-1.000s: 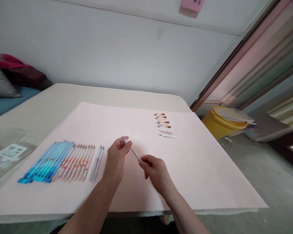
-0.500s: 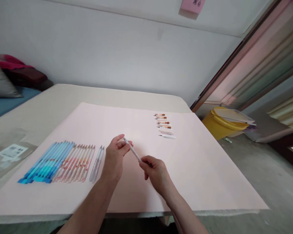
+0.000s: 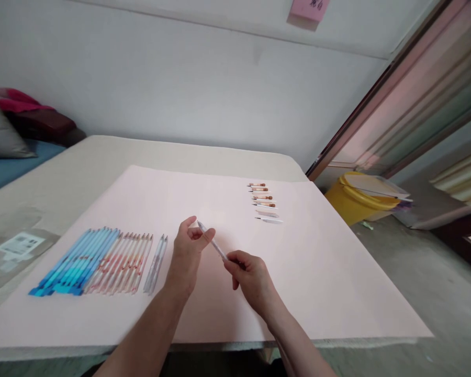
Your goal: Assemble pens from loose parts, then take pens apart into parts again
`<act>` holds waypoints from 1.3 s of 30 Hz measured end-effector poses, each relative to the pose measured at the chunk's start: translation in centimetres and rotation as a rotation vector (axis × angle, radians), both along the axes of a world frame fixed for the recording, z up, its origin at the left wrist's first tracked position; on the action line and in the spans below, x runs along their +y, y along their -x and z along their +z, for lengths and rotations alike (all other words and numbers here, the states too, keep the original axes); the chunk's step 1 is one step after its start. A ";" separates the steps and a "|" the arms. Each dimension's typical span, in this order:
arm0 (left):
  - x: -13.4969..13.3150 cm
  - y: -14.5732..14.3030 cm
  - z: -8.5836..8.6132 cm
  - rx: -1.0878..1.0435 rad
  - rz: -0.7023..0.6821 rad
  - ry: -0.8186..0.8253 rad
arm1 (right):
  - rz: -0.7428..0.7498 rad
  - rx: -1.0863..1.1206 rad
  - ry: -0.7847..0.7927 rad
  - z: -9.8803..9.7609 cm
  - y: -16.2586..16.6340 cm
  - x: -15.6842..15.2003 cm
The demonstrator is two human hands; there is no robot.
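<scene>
Look, one clear pen (image 3: 219, 251) slants above the pink sheet (image 3: 317, 283), its lower end pinched in the right hand (image 3: 251, 270); the left hand (image 3: 186, 252), forefinger raised, grips near its tip. Leftward lie two clear pens (image 3: 155, 262), then red-patterned pens (image 3: 127, 256), too blurred to count. Beyond, four brown-topped pieces (image 3: 264, 198).

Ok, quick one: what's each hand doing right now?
Left hand: closed on the pale pen near its far end, index finger raised.
Right hand: closed, holding the same pen's near end.
</scene>
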State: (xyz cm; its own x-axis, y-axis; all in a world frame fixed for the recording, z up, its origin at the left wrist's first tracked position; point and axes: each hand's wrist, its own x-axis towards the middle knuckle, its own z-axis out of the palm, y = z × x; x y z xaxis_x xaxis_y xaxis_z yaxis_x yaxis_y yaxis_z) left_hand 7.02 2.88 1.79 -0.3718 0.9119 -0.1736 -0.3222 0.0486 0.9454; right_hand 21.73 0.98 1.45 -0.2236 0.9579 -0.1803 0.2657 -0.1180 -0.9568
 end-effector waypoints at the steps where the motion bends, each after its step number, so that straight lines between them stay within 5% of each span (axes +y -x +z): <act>1: 0.0 0.0 0.0 0.024 0.015 0.011 | 0.004 0.000 0.006 0.0 0.0 0.0; 7: -0.1 0.1 0.2 -0.191 -0.113 -0.042 | 0.003 0.009 -0.007 0.1 0.0 -0.1; 12: 0.0 0.0 0.1 -0.039 0.023 0.007 | -0.009 -0.001 0.000 0.3 0.2 -0.1; 16: -0.1 0.1 0.3 -0.091 -0.034 -0.036 | 0.012 0.050 0.033 0.3 0.0 -0.1; 29: -0.4 0.3 1.5 -0.354 -0.217 -0.147 | 0.131 0.825 0.654 0.0 -0.4 -0.2; 39: -0.7 0.4 2.5 -0.509 -0.368 -0.204 | 0.264 0.941 0.707 0.0 0.2 -1.1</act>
State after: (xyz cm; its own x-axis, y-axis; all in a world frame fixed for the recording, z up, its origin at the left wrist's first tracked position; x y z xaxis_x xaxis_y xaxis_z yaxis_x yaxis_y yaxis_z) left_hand 6.57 2.17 4.31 0.0533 0.9970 -0.0552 -0.7281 0.0767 0.6812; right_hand 21.56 -0.12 1.49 -0.7237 0.6178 -0.3076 -0.4058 -0.7415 -0.5343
